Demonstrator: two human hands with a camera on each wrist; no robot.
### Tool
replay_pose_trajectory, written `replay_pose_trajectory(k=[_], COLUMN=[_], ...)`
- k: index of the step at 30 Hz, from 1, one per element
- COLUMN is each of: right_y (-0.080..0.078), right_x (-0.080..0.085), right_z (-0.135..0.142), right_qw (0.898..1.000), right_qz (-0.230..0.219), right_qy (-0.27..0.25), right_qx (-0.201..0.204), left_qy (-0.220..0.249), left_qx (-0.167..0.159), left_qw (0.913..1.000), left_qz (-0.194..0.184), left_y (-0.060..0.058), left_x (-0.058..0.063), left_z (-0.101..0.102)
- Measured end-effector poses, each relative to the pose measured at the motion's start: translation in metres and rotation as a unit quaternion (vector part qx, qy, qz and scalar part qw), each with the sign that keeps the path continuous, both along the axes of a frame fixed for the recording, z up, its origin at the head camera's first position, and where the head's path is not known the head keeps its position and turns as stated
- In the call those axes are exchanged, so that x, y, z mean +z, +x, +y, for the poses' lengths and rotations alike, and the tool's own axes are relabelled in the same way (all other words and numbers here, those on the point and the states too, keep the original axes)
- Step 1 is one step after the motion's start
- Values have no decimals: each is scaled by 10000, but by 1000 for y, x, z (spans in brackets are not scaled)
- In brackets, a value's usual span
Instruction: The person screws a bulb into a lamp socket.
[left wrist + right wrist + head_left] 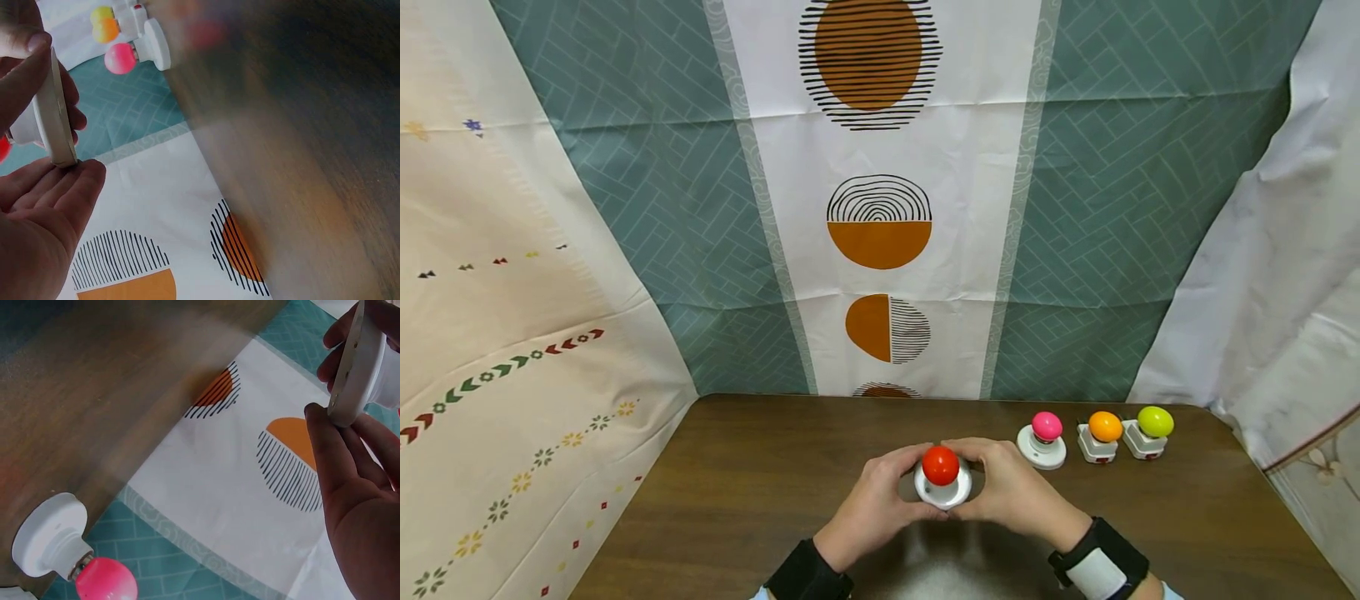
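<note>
A red light bulb point(940, 465) stands in a round white bulb holder point(946, 497). Both hands grip the holder by its rim, with the bulb pointing up. On its left side is my left hand point(880, 507), thumb toward me and fingers behind. My right hand point(1017, 487) mirrors it on the other side. The wrist views show the holder's flat base point(57, 119) raised off the table, fingertips at its edge. The red bulb is mostly cut off in both wrist views.
On the wooden table point(737, 475), to the right, a pink bulb point(1047, 426) sits in a round white holder point(1042, 452). Beside it an orange bulb point(1105, 427) and a yellow-green bulb point(1155, 422) sit in square white holders. Patterned cloth point(970, 167) hangs behind the table.
</note>
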State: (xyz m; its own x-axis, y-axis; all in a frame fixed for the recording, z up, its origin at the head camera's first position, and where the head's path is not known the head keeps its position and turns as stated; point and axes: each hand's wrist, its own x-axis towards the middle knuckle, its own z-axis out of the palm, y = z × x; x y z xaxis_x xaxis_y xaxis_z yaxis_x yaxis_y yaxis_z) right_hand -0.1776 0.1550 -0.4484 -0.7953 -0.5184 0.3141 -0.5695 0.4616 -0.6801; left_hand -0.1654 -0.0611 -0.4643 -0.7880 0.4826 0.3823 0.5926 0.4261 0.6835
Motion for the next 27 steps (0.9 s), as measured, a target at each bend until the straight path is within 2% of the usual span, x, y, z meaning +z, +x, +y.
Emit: replay_pose_trajectory(k=[3,6,10,13,16,22,27], right_y=[-1,-3,-8,-14,-20,-31,-38], right_x=[-2,-5,-10,-16,-21,-30,-38], right_z=[1,2,5,8,12,19,20], right_qw=[9997,9984,9932,9864,9795,9718,9667], right_qz=[-40,-77,-170,-170,-77,156,240], right_qy=[-183,-393,-536,-474,-394,-265,-94], right_qx=[-124,-392,-1020,-1565,-1973,-2337,-2548], left_qy=[-83,-206,-347,-440,-579,-998,-1300], left_qx=[178,500,1060,1514,1828,2100,2184], left_qw=[9998,9985,9936,9870,9808,9716,9646], left_qz=[-35,-2,191,312,354,446,696], left_y=[0,0,-1,-1,0,0,0], left_x=[1,3,3,2,2,0,-3], left_z=[-1,-3,-6,-8,-10,-13,-14])
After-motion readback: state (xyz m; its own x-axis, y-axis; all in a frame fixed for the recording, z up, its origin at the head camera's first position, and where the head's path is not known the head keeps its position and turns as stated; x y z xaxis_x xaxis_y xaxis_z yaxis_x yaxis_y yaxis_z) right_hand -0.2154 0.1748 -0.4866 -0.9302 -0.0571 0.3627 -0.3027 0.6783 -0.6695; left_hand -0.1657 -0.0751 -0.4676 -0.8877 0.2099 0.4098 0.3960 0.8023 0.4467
